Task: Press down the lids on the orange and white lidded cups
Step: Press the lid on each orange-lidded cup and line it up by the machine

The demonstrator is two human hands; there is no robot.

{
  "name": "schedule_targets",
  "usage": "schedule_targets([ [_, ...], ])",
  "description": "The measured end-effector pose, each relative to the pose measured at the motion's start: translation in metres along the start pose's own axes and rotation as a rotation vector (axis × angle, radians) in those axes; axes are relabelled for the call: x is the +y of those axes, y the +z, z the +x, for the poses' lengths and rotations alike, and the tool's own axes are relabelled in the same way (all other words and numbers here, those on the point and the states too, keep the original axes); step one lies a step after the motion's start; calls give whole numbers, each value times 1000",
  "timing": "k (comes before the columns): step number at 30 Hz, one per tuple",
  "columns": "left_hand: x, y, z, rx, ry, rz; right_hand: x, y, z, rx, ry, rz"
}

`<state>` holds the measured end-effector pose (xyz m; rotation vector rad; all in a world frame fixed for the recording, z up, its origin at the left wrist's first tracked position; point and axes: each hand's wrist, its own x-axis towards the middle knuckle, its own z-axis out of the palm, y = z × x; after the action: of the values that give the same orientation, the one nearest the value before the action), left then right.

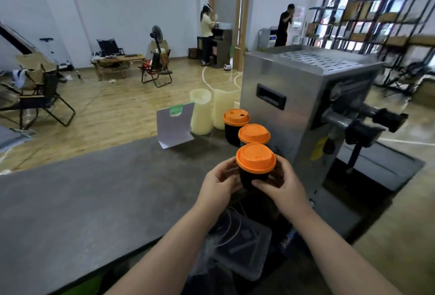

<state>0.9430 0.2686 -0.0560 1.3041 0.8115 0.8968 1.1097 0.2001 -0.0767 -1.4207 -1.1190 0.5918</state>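
Observation:
Three dark cups with orange lids stand in a row on the grey counter (94,188), next to the steel machine. The nearest cup (254,178) carries an orange lid (255,157) and sits between both my hands. My left hand (219,184) wraps its fingers round the cup's left side. My right hand (281,184) curls round the right side, thumb across the front. Behind it are a middle cup with its lid (254,133) and a far cup (236,118) whose lid shows small holes.
A steel machine (306,106) with black handles stands right of the cups. Two pale cup stacks (201,111) and a white card stand (175,127) sit behind them. A clear plastic container (240,247) lies below my wrists. Two people stand far back.

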Motion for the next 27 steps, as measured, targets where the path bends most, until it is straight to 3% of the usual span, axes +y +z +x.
schedule_targets([
  [8,-6,39,30,10,63,206,21,-36,24,55,26,-67],
  [18,-1,48,33,-49,-29,65,28,-45,29,49,44,-62],
  [27,-4,40,32,-107,-81,93,31,-38,22,85,107,-122],
])
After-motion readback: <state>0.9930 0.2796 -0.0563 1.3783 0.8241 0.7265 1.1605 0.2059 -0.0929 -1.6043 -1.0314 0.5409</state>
